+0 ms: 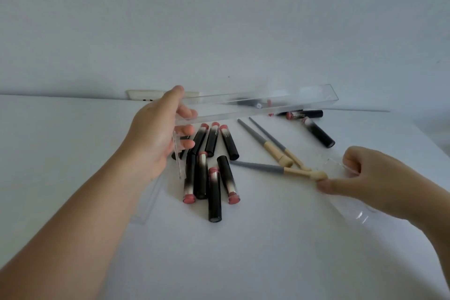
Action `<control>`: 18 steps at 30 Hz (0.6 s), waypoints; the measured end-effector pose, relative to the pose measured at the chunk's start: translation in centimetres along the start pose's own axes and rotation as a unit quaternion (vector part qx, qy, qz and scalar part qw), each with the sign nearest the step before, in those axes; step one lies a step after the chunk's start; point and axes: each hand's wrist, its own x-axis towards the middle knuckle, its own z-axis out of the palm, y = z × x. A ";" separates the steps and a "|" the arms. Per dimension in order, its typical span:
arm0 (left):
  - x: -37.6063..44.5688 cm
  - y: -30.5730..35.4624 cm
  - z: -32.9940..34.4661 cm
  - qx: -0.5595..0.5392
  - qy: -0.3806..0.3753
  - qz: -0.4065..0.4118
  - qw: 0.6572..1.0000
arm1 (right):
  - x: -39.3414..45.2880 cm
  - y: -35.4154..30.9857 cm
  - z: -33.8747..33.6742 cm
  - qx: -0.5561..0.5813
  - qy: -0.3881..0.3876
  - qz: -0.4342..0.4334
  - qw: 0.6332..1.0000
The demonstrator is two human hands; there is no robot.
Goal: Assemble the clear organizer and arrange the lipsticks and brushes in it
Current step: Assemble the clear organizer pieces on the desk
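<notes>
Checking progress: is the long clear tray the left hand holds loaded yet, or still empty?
Empty. The clear tray held up by the left hand has nothing inside; lipsticks and brushes lie on the table.

centre: lipsticks [209, 168] lay bunched, blocking the table [243, 251] mid
right of centre: brushes [270, 151] fanned out, handles crossing the way
above: clear tray [263, 105] held across, barring reach to far lipsticks [314, 126]
near edge: open room for a hand
</notes>
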 end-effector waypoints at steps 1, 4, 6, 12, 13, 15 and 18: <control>-0.1 0.1 0.0 -0.003 -0.004 -0.001 1.000 | -0.1 0.1 -0.3 0.039 -0.002 0.001 0.999; 0.0 0.3 -0.2 -0.010 0.006 0.005 1.000 | 0.1 0.9 -1.6 0.140 -0.011 0.023 0.990; 0.0 0.2 -0.2 -0.011 0.008 0.008 1.000 | -0.1 1.1 -1.8 0.141 -0.025 0.023 0.989; 0.1 0.1 -0.2 -0.001 0.010 0.013 1.000 | 0.3 1.2 -1.4 0.218 0.046 0.010 0.975; 0.2 0.2 -0.2 -0.004 0.010 0.012 1.000 | 0.6 1.5 -1.4 0.247 0.081 0.016 0.966; 0.1 0.3 -0.1 -0.004 0.005 0.011 1.000 | 1.0 1.9 -1.4 0.288 0.152 0.023 0.945; 0.0 0.0 0.0 0.006 0.001 0.016 1.000 | 1.2 1.5 -1.3 0.335 0.193 0.020 0.922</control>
